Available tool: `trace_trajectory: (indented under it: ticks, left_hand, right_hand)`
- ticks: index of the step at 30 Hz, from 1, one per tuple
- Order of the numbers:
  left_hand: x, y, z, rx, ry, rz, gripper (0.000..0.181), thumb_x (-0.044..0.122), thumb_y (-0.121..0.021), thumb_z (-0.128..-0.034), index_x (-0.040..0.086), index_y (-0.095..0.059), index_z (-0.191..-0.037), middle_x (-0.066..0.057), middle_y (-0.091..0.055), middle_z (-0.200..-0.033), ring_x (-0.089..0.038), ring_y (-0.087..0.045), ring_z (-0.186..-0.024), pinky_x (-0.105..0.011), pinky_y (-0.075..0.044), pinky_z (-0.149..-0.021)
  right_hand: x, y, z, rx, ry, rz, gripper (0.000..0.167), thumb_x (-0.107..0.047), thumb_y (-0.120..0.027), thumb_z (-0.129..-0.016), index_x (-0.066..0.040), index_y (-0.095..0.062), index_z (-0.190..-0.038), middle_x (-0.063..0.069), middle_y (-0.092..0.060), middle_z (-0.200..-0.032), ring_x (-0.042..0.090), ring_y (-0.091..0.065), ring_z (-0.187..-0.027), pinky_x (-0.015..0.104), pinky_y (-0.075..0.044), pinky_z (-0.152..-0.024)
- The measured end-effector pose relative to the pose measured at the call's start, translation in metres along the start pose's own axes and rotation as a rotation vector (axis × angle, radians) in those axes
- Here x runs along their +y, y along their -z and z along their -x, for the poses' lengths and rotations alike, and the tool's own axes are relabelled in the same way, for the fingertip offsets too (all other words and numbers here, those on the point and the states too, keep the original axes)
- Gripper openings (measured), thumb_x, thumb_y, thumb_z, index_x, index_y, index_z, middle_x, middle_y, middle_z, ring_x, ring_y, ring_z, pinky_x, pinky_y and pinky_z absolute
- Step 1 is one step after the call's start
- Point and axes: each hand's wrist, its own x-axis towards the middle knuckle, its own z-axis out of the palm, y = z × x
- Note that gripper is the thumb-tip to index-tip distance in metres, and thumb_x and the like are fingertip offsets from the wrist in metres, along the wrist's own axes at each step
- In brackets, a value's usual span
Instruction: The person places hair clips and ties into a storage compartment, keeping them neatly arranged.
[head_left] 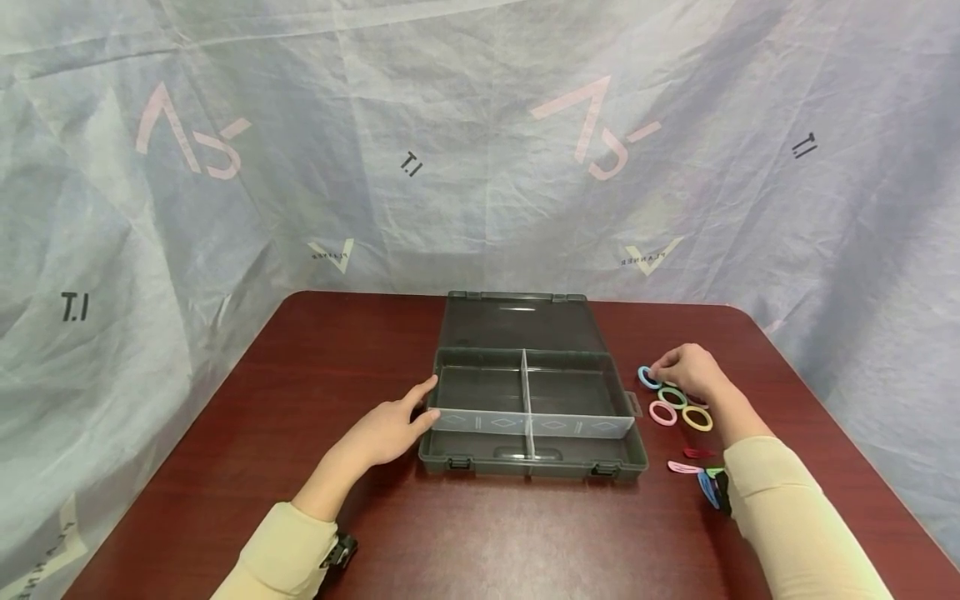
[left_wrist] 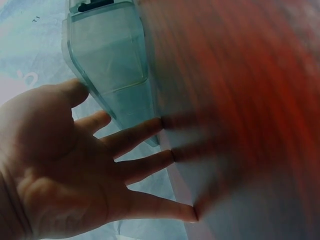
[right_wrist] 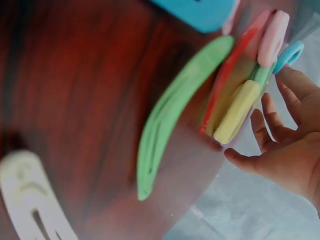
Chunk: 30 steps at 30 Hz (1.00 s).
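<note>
Just right of the open box (head_left: 480,387), at the far left corner of a loose cluster, is the blue ring (head_left: 641,377). I pinch it by its right-hand edge between thumb and fingertip, my right hand (head_left: 692,371) arched over its neighbours. To take it up well, I judge, I should squeeze lightly, since the band looks soft, and raise it straight up before any sideways travel, so that it doesn't drag the green ring (right_wrist: 263,75) just beside it. The pink ring (right_wrist: 273,39) and the yellow ring (right_wrist: 237,112) lie nearer me; my lower fingers could nudge the yellow one if I let the wrist sink. Closer to me again are the hair clips (right_wrist: 172,112), by my cuff (head_left: 757,467), so a high forearm seems wise. A small tab (head_left: 634,404) sticks out from the box toward the rings, easy to snag. At the box's left wall my left hand (head_left: 386,429) touches with straight, spread fingers; light pressure there ought to steady it without shoving it across the table (head_left: 360,350).
</note>
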Motion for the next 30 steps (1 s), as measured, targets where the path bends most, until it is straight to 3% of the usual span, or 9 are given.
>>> trace_trajectory:
  ticks: [5, 14, 16, 24, 30]
  left_hand:
    - [-0.001, 0.001, 0.001, 0.002, 0.002, 0.0, 0.065, 0.044, -0.05, -0.1065, 0.025, -0.024, -0.163, -0.015, -0.064, -0.128, -0.013, -0.058, -0.063, -0.045, -0.049, -0.078]
    - [-0.001, 0.0, 0.0, 0.0, 0.011, 0.005, 0.065, 0.045, -0.05, -0.1064, 0.026, -0.023, -0.163, -0.01, -0.068, -0.11, -0.015, -0.057, -0.06, -0.044, -0.048, -0.076]
    - [-0.001, -0.001, -0.001, 0.002, 0.011, 0.007, 0.066, 0.045, -0.05, -0.1063, 0.026, -0.023, -0.163, -0.011, -0.068, -0.113, -0.014, -0.059, -0.063, -0.045, -0.049, -0.078]
    - [-0.002, 0.0, -0.002, -0.013, 0.013, 0.014, 0.066, 0.045, -0.049, -0.1064, 0.027, -0.022, -0.164, -0.003, -0.064, -0.09, -0.015, -0.057, -0.06, -0.044, -0.048, -0.078]
    - [-0.002, 0.0, -0.001, -0.012, 0.012, 0.018, 0.066, 0.045, -0.049, -0.1063, 0.027, -0.022, -0.163, -0.008, -0.067, -0.102, -0.014, -0.059, -0.063, -0.046, -0.049, -0.081]
  right_hand:
    - [-0.005, 0.004, -0.002, -0.015, -0.008, 0.0, 0.019, -0.018, -0.073, -0.093, -0.001, -0.079, -0.093, 0.012, -0.072, -0.092, 0.022, -0.055, -0.076, 0.034, -0.045, -0.062]
    - [-0.014, 0.011, -0.005, -0.034, -0.01, -0.009, 0.019, -0.018, -0.071, -0.094, -0.001, -0.079, -0.095, 0.012, -0.072, -0.096, 0.025, -0.057, -0.083, 0.035, -0.047, -0.066]
    - [-0.018, 0.013, -0.005, -0.032, 0.003, -0.011, 0.017, -0.016, -0.07, -0.095, -0.001, -0.079, -0.094, 0.012, -0.073, -0.095, 0.024, -0.057, -0.081, 0.035, -0.048, -0.064]
    - [-0.03, 0.02, -0.013, -0.032, 0.033, 0.013, 0.016, -0.016, -0.071, -0.093, -0.003, -0.08, -0.091, 0.007, -0.073, -0.088, 0.022, -0.057, -0.08, 0.034, -0.046, -0.065]
    - [-0.045, 0.023, -0.016, -0.03, 0.046, 0.032, 0.018, -0.019, -0.072, -0.093, -0.003, -0.08, -0.091, 0.006, -0.073, -0.088, 0.023, -0.057, -0.08, 0.035, -0.046, -0.067]
